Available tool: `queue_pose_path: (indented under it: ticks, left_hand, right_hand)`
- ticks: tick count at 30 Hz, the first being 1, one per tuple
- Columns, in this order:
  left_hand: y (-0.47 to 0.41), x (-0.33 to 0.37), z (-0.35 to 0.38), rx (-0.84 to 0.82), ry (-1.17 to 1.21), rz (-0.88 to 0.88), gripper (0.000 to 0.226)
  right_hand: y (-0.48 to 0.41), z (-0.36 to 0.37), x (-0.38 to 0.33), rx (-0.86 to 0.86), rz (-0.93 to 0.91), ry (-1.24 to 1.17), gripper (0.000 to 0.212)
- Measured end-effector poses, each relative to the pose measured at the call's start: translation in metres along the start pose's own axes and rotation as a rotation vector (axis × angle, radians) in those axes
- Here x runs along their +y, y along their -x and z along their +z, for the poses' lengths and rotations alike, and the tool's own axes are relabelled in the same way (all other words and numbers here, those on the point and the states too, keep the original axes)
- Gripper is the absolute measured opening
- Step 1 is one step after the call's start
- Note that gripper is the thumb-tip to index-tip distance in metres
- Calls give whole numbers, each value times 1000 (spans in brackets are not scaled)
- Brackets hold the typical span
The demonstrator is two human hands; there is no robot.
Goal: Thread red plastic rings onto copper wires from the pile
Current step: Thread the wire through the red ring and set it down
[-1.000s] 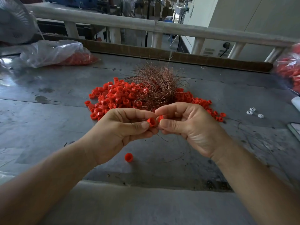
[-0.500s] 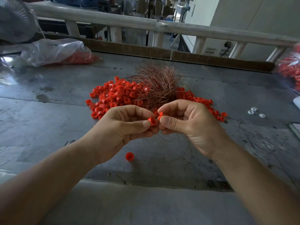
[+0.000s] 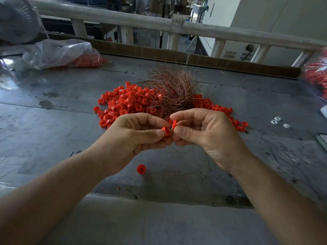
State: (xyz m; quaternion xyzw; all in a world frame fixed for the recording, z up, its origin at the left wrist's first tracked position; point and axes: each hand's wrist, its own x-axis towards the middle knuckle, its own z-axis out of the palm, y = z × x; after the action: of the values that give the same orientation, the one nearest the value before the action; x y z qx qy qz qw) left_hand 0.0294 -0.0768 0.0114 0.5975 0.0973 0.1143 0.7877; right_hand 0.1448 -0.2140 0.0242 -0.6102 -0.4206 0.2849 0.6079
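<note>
Head view, from the left: a clear bag (image 3: 60,53) with red bits inside lies far back on the grey table (image 3: 53,138). Closer in sits the pile of red rings (image 3: 127,101).

Just in front of the pile, the left hand (image 3: 131,138) pinches one red ring (image 3: 166,130) between thumb and first finger. The open hole of the ring looks up and to the right, toward the other hand.

Behind the two hands is the fuzzy bunch of copper wires (image 3: 173,91), on top of the pile.

Right beside the first ring is a second red ring (image 3: 174,124), pinched in the fingertips of the right hand (image 3: 207,133). The two rings almost touch, side by side, in the little space where the hands meet. If a wire runs between them, it is too thin to see there.

I think the next move goes sideways: whatever is threaded has to go straight through the hole that faces right. The right hand is the one to do the poking, while the left hand keeps its ring steady.

A few white bits (image 3: 278,121) lie far off to the right.
</note>
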Motion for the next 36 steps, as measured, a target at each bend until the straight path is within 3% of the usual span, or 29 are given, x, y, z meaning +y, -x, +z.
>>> queue_pose_path:
  ticks: [7,24,32,36]
  left_hand:
    - [0,-1,1,17,-4,-7,17]
    - [0,-5,3,74,-109,25,23]
    - [1,-6,4,72,-140,60,23]
    - [3,-7,4,77,-143,72,23]
  right_hand:
    - [0,1,0,12,-7,25,23]
    - [4,9,3,79,-220,504,23]
    - [4,8,3,84,-241,510,21]
    - [5,8,3,115,-368,650,20]
